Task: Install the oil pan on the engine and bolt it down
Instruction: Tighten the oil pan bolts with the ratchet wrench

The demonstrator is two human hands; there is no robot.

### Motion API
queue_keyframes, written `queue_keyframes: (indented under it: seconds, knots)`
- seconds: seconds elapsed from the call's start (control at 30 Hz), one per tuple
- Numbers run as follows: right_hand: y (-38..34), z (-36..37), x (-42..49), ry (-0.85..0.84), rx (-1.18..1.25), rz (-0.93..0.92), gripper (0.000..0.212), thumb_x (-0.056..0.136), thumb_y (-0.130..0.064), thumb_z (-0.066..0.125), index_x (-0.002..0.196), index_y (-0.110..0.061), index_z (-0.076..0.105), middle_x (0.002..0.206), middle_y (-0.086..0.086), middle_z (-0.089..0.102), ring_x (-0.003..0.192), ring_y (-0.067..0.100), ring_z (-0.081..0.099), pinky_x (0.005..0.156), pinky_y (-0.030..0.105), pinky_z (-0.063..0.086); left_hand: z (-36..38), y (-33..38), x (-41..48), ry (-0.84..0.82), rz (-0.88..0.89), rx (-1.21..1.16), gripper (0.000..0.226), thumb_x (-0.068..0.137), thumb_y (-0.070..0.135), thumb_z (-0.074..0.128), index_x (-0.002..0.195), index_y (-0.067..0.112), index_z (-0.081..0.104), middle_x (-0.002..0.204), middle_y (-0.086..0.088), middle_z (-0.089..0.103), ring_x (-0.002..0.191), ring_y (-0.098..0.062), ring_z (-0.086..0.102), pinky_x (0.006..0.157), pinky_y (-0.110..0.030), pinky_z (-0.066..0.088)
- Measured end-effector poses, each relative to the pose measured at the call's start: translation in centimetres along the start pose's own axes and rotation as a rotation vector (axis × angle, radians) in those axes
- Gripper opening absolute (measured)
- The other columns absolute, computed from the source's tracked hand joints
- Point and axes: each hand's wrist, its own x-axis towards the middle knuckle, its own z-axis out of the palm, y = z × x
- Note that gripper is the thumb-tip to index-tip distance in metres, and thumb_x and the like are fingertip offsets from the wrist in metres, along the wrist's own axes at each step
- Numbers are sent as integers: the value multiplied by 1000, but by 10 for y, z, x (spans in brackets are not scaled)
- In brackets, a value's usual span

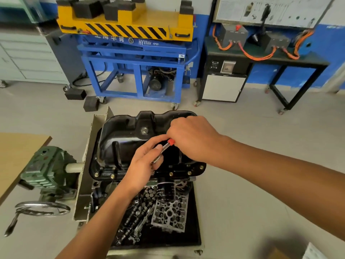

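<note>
The black oil pan (119, 139) is seated open side down on the engine (104, 186), which is carried on a stand at the middle of the scene. A drain plug (144, 130) is seen on the pan's upper face. Gold-coloured bolts (189, 172) are set along the near flange of the pan, from its left corner to its right corner.

A chrome wrench (165, 146) with a red handle is held over the near right part of the pan, tilted so that its red end lies far and right. The red end is gripped by the right hand (190, 137), with the fingers curled round it. The lower end of the shaft is clasped by the left hand (143, 161), and the head of the tool is hidden under that hand, just above the near flange. The two hands are placed close together on the one tool.

A black oil filter (165, 191) is fitted just below the flange. In the black tray (194, 221) nearer still, camshafts (130, 219) and an aluminium casting (170, 215) are laid side by side. At the left, a green gearbox (48, 171) and a chrome handwheel (43, 208) are attached to the stand. A wooden tabletop (16, 152) is seen at the left edge. Far behind, a blue lift table (134, 58) with a yellow top is parked, and a black bench (261, 55) with orange cables is placed to its right.
</note>
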Motion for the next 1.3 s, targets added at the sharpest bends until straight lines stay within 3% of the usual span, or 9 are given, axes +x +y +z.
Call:
queue_keyframes:
  seconds: [0.17,0.3,0.47,0.57,0.67,0.87,1.0,1.2,1.3]
  knots:
    - [-2,6,5,47,4,-82,14,96,-13,51,96,-18,65,90,-1,52,80,24,56,56,35,36,-8,-2,0,-10,-21,-22,41,94,38,53,133,33,62,52,11,32,47,-9,24,48,-19,24]
    - [-7,7,-14,-30,86,-62,36,94,-30,57,63,-19,43,65,-5,43,60,22,50,49,30,31,-7,1,7,124,-77,-35,35,90,38,57,122,30,70,59,-1,36,52,-13,34,50,-21,32]
    - [-34,1,-28,-96,392,-91,56,91,-45,63,46,-26,34,45,-9,35,44,6,34,48,27,31,7,6,19,109,-45,58,26,99,22,51,99,23,77,85,-30,61,79,-31,52,73,-40,42]
    - [-48,7,-25,-54,482,-78,56,92,-45,63,50,-27,32,50,-8,34,49,8,35,56,34,43,5,6,20,50,-80,-1,35,103,13,46,94,23,78,73,-11,67,64,-18,62,62,-29,50]
    - [-47,8,-20,-71,461,-75,55,91,-52,61,48,-26,41,48,-7,41,50,9,42,57,35,50,-2,8,19,9,-104,-16,36,104,14,44,93,19,77,82,-10,71,73,-18,66,68,-29,52]
    - [-17,-6,-14,-96,252,-29,52,83,-47,72,51,-24,38,52,-7,40,48,11,42,48,27,33,-16,5,15,49,-162,-72,28,89,30,50,93,14,73,68,-14,52,59,-19,46,55,-27,36]
    - [-5,-3,3,18,40,11,37,91,-27,65,67,-25,37,70,-4,42,65,23,49,54,31,34,-16,1,9,-108,-113,-44,39,96,41,49,117,17,71,50,2,25,46,-13,17,48,-23,20]
    - [-13,12,3,65,20,-45,12,97,-21,54,97,-20,66,92,-2,57,83,22,60,61,37,48,-20,2,4,-171,-77,19,64,88,58,65,142,24,54,56,6,26,49,-12,21,51,-19,25]
    - [-15,11,-14,32,125,-21,25,94,-35,57,73,-22,59,69,-4,49,68,23,58,52,31,33,-17,2,9,-16,-118,-1,47,87,43,71,130,27,64,61,-5,39,52,-13,36,51,-20,35]
